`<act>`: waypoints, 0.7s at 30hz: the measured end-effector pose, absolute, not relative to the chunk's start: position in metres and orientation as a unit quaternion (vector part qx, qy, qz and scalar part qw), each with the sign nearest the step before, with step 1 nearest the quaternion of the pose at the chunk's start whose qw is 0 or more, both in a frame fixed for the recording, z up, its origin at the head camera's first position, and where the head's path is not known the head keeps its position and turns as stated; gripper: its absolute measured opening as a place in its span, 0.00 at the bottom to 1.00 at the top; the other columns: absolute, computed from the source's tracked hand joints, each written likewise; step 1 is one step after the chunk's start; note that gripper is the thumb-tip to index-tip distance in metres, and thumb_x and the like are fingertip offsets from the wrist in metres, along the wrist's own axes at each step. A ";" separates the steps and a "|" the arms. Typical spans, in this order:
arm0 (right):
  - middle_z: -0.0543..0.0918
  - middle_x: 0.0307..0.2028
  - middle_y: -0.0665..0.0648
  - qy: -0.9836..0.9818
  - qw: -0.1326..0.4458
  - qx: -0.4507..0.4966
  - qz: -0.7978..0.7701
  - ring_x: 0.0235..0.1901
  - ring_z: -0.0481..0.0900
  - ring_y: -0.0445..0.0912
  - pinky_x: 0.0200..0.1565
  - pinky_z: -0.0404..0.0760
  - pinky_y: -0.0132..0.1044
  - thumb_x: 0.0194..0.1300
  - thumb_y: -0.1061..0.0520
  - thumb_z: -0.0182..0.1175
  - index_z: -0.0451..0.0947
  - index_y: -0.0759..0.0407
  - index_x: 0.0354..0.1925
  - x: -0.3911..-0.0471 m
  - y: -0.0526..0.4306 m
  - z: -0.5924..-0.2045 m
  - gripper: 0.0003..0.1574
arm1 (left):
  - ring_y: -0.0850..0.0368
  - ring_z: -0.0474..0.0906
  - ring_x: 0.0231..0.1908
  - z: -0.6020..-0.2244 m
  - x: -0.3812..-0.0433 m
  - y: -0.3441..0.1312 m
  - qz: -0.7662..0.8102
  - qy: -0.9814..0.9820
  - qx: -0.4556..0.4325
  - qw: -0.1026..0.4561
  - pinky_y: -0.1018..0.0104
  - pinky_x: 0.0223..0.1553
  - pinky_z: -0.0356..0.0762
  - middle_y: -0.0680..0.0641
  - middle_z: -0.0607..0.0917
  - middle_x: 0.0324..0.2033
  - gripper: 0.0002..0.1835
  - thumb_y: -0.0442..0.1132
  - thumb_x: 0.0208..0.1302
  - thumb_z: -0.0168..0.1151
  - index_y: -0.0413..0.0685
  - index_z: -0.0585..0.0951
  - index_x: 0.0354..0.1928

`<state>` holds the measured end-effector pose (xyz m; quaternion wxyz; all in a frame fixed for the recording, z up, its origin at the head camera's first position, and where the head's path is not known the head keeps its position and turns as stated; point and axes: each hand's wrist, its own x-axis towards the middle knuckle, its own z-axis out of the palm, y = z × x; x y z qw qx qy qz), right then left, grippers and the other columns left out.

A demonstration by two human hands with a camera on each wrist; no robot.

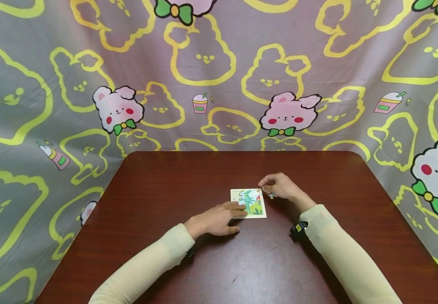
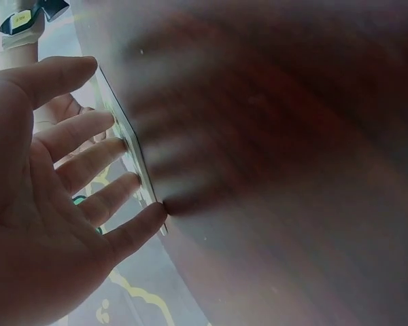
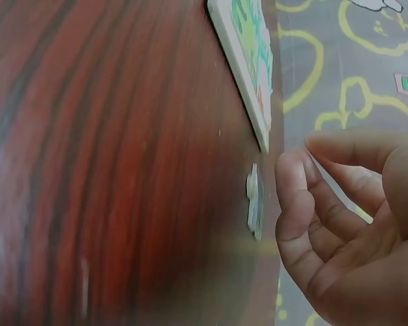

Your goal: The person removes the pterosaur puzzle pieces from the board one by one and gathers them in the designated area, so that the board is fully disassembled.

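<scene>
A small flat puzzle board (image 1: 257, 210) with a green dinosaur picture and a pale border lies on the table. My left hand (image 1: 219, 218) rests its outstretched fingers on the board's left side, covering part of the picture; in the left wrist view the fingertips (image 2: 149, 216) meet its edge. Just off the board's right side, a small loose puzzle piece (image 3: 256, 204) lies on the wood. Over that piece hovers my right hand (image 1: 280, 185), fingers loosely bent, with nothing seen between them.
The reddish-brown table (image 1: 173, 181) has rounded far corners. A patterned curtain (image 1: 219, 97) with cartoon bears hangs behind it and along both sides. A dark wrist camera (image 1: 298, 230) sits below the right sleeve cuff.
</scene>
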<state>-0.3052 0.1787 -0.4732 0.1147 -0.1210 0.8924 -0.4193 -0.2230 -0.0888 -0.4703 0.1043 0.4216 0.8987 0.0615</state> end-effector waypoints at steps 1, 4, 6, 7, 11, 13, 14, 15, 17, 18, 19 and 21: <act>0.87 0.33 0.59 0.892 0.116 -0.123 -0.420 0.29 0.81 0.48 0.27 0.79 0.37 0.65 0.63 0.61 0.85 0.61 0.45 -0.305 0.177 -0.473 0.11 | 0.49 0.58 0.76 -0.470 -0.223 -0.089 0.061 0.899 0.422 0.103 0.53 0.74 0.62 0.52 0.67 0.74 0.30 0.51 0.69 0.60 0.55 0.71 0.72; 0.87 0.32 0.59 0.890 0.120 -0.129 -0.420 0.27 0.81 0.48 0.26 0.79 0.38 0.65 0.63 0.61 0.85 0.61 0.45 -0.305 0.171 -0.473 0.11 | 0.49 0.58 0.76 -0.470 -0.223 -0.089 0.062 0.898 0.423 0.104 0.53 0.74 0.63 0.52 0.67 0.74 0.29 0.50 0.69 0.60 0.56 0.72 0.71; 0.86 0.31 0.59 0.887 0.125 -0.132 -0.425 0.25 0.80 0.48 0.24 0.79 0.38 0.65 0.63 0.62 0.85 0.61 0.45 -0.305 0.168 -0.473 0.11 | 0.48 0.59 0.76 -0.471 -0.224 -0.089 0.061 0.898 0.424 0.104 0.53 0.74 0.63 0.51 0.67 0.74 0.29 0.50 0.69 0.60 0.55 0.72 0.71; 0.86 0.31 0.59 0.886 0.125 -0.135 -0.425 0.24 0.80 0.48 0.23 0.78 0.38 0.65 0.63 0.62 0.85 0.62 0.45 -0.305 0.166 -0.473 0.11 | 0.48 0.59 0.76 -0.471 -0.224 -0.089 0.062 0.898 0.423 0.104 0.53 0.74 0.63 0.51 0.67 0.74 0.29 0.50 0.69 0.60 0.55 0.72 0.71; 0.87 0.33 0.59 0.888 0.121 -0.143 -0.420 0.22 0.78 0.46 0.22 0.76 0.35 0.65 0.62 0.62 0.85 0.61 0.45 -0.305 0.160 -0.474 0.11 | 0.49 0.58 0.76 -0.471 -0.224 -0.089 0.063 0.898 0.422 0.107 0.53 0.74 0.62 0.51 0.67 0.74 0.29 0.50 0.69 0.60 0.55 0.72 0.71; 0.88 0.36 0.58 0.891 0.117 -0.150 -0.412 0.23 0.78 0.45 0.23 0.76 0.34 0.65 0.62 0.62 0.86 0.60 0.45 -0.305 0.158 -0.475 0.11 | 0.49 0.58 0.76 -0.470 -0.224 -0.089 0.065 0.899 0.420 0.108 0.53 0.74 0.62 0.51 0.67 0.74 0.29 0.50 0.69 0.60 0.55 0.72 0.71; 0.88 0.37 0.58 0.892 0.116 -0.152 -0.410 0.24 0.78 0.45 0.23 0.76 0.34 0.64 0.62 0.62 0.86 0.60 0.45 -0.305 0.157 -0.475 0.11 | 0.49 0.58 0.76 -0.470 -0.224 -0.089 0.066 0.899 0.420 0.109 0.53 0.74 0.62 0.51 0.67 0.74 0.29 0.50 0.69 0.60 0.55 0.72 0.71; 0.88 0.37 0.58 0.892 0.118 -0.152 -0.409 0.25 0.78 0.45 0.24 0.77 0.34 0.65 0.62 0.62 0.86 0.59 0.45 -0.305 0.156 -0.475 0.11 | 0.49 0.58 0.76 -0.470 -0.224 -0.088 0.067 0.899 0.419 0.110 0.53 0.74 0.61 0.51 0.67 0.74 0.29 0.50 0.69 0.60 0.55 0.72 0.71; 0.89 0.38 0.58 0.892 0.120 -0.158 -0.406 0.26 0.79 0.45 0.25 0.77 0.34 0.65 0.62 0.62 0.86 0.59 0.45 -0.305 0.154 -0.475 0.11 | 0.49 0.58 0.76 -0.470 -0.224 -0.088 0.069 0.899 0.419 0.110 0.53 0.74 0.61 0.51 0.67 0.74 0.29 0.50 0.69 0.60 0.54 0.72 0.70; 0.89 0.39 0.58 0.892 0.122 -0.159 -0.406 0.26 0.79 0.46 0.25 0.77 0.34 0.66 0.61 0.62 0.86 0.59 0.45 -0.305 0.153 -0.475 0.11 | 0.49 0.58 0.76 -0.470 -0.224 -0.088 0.070 0.899 0.419 0.109 0.53 0.74 0.61 0.51 0.67 0.74 0.29 0.50 0.69 0.60 0.54 0.72 0.70; 0.89 0.39 0.58 0.892 0.124 -0.157 -0.406 0.27 0.79 0.46 0.26 0.77 0.35 0.66 0.61 0.62 0.86 0.58 0.45 -0.305 0.152 -0.475 0.11 | 0.49 0.58 0.76 -0.471 -0.224 -0.088 0.070 0.899 0.419 0.108 0.53 0.74 0.62 0.51 0.67 0.74 0.29 0.50 0.69 0.61 0.54 0.72 0.70; 0.89 0.40 0.57 0.893 0.127 -0.154 -0.403 0.27 0.79 0.46 0.27 0.78 0.35 0.66 0.61 0.62 0.87 0.57 0.45 -0.305 0.150 -0.475 0.11 | 0.49 0.58 0.76 -0.471 -0.224 -0.088 0.070 0.899 0.419 0.109 0.53 0.74 0.62 0.52 0.67 0.74 0.29 0.51 0.69 0.61 0.54 0.72 0.70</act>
